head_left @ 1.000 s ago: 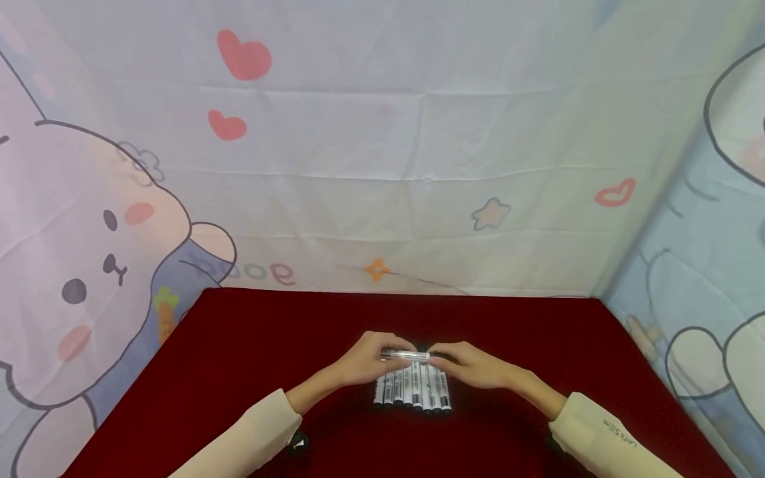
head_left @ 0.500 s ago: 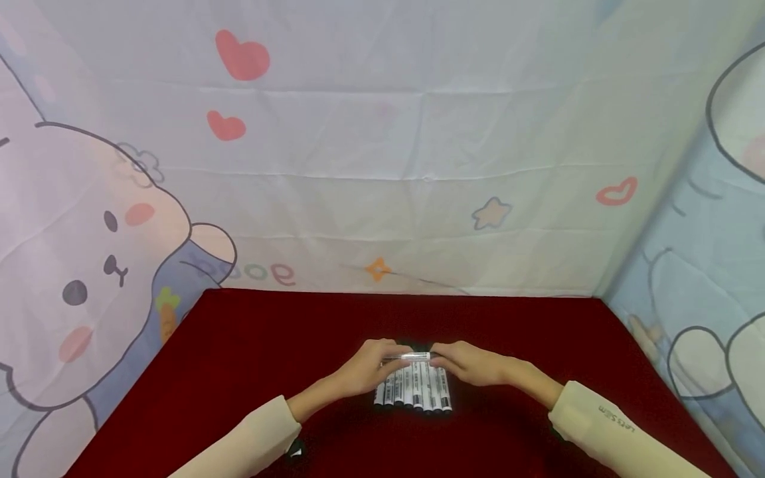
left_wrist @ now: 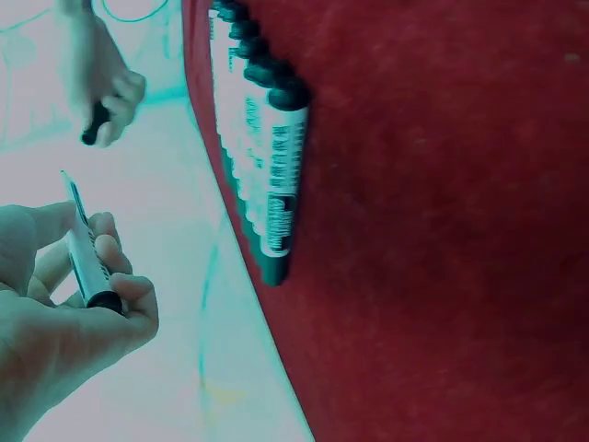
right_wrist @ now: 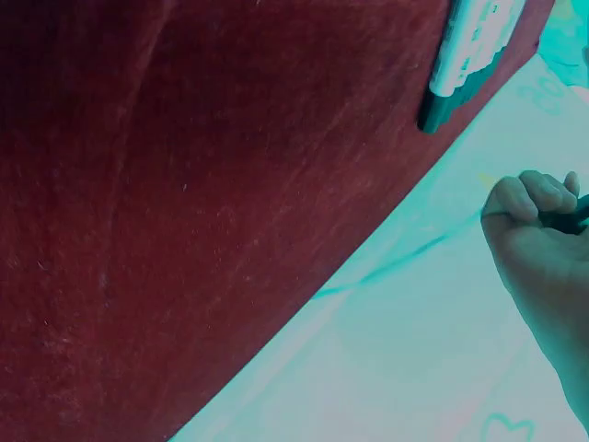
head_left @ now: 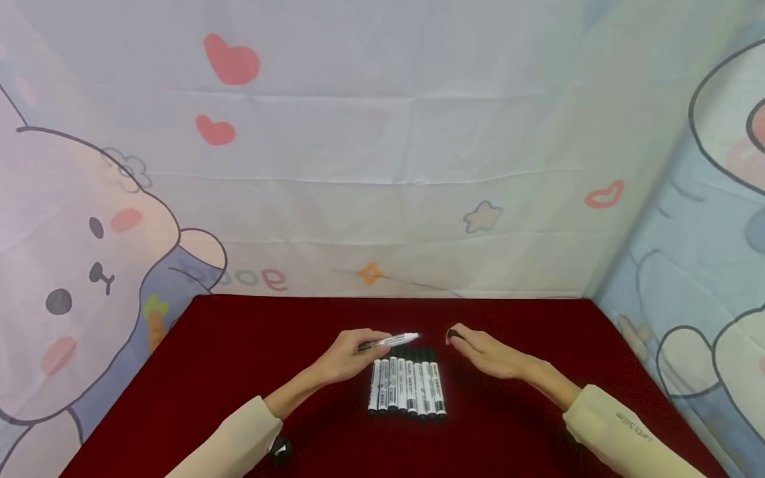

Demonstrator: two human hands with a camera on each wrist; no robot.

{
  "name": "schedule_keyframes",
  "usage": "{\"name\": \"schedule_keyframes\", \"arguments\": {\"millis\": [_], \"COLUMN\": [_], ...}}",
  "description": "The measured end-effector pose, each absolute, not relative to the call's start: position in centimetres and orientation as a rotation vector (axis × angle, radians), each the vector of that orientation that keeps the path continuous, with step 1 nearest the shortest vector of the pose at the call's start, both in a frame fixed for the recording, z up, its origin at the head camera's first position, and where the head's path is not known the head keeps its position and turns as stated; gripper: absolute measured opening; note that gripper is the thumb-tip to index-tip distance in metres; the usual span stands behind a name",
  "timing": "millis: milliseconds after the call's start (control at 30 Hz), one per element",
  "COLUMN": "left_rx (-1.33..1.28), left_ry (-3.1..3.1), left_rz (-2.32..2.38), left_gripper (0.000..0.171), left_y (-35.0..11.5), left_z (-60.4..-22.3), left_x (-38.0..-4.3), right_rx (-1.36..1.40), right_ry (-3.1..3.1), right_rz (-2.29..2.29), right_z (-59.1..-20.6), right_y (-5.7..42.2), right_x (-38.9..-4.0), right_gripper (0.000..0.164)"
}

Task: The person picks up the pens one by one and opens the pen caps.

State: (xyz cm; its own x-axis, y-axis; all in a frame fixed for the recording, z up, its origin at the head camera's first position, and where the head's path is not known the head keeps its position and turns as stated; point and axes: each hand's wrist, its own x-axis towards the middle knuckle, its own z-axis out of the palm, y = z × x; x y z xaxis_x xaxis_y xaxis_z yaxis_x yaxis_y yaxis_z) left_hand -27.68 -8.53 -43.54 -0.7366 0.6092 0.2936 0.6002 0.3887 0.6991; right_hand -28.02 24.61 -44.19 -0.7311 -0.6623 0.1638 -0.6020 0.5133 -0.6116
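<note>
My left hand (head_left: 348, 355) pinches a white marker (head_left: 399, 340) between thumb and fingers, its uncapped tip pointing right. In the left wrist view the same marker (left_wrist: 87, 267) shows its black end near the palm and its bare nib at the far end. My right hand (head_left: 493, 353) grips a black cap (head_left: 454, 334), apart from the marker. The cap (right_wrist: 563, 219) is mostly covered by curled fingers in the right wrist view. Just below the hands, a row of several white markers (head_left: 406, 386) with black caps lies side by side on the red cloth.
Red cloth (head_left: 269, 345) covers the table. A pale curtain (head_left: 358, 133) with cartoon prints hangs behind it and along both sides. A small dark object (head_left: 279, 448) lies beside the left sleeve.
The cap has come off the marker. My right hand has moved right with the cap, and my left hand has shifted left with the marker, now tilted. The row of markers is more exposed.
</note>
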Motion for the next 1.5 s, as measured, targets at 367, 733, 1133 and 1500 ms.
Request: {"name": "schedule_keyframes", "arguments": {"millis": [367,733,1133,1500], "left_rx": [0.905,0.723,0.593,0.411], "left_ry": [2.598,2.514,2.518,2.496], "left_rz": [1.388,1.483,1.552,1.673], "left_gripper": [0.025,0.031,0.039,0.049], "left_y": [-9.9,-10.9,-12.0,-12.7], "left_z": [-43.8,-43.9,-45.1,-46.0], "left_x": [-27.4,-27.1,-27.4,-28.0], "right_rx": [-1.239,-1.177,-1.156,-1.179], "right_ry": [2.764,2.691,2.618,2.599], "right_rz": [-0.968,-0.993,-0.966,-0.944], "right_z": [-43.8,-44.3,-44.9,-45.5], "right_y": [23.2,23.7,24.0,24.3], "right_x": [-27.9,-28.1,-27.5,-27.7], "right_gripper": [0.015,0.024,0.029,0.027]}}
